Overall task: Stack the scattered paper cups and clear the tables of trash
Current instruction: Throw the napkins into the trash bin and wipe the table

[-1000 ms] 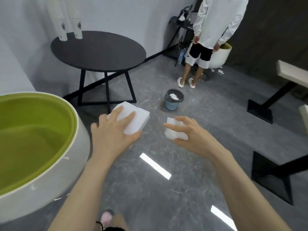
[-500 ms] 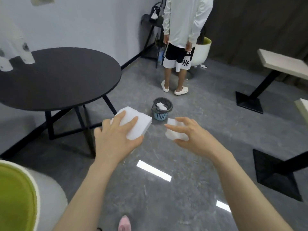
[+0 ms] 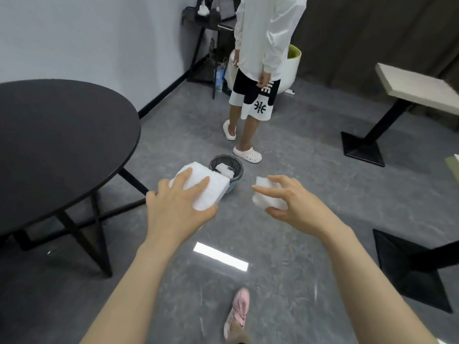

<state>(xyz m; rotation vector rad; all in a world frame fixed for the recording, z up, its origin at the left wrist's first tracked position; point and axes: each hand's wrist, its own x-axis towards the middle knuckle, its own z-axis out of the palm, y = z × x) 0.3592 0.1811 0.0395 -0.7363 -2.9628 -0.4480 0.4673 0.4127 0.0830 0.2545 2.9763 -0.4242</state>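
My left hand (image 3: 177,209) grips a large white foam block (image 3: 207,188) from above, fingers spread over its top and thumb under its near edge. A smaller white foam piece (image 3: 263,194) sits pinched between the fingers and thumb of my right hand (image 3: 289,203). Both hands are held out over the grey floor. Just beyond the large block stands a small round waste basket (image 3: 234,170), dark with a blue lower part, with a white scrap inside. The block covers the basket's near left side.
A round black table (image 3: 57,145) on crossed legs stands at left. A person in a white top and white clogs (image 3: 253,95) stands beyond the basket. Pale-topped tables with black bases (image 3: 362,147) are at right. My pink shoe (image 3: 238,311) is on the floor below.
I have walked forward: the waste basket and the standing person are nearer, and the green tub chair has left the view. Both hands keep their foam pieces.
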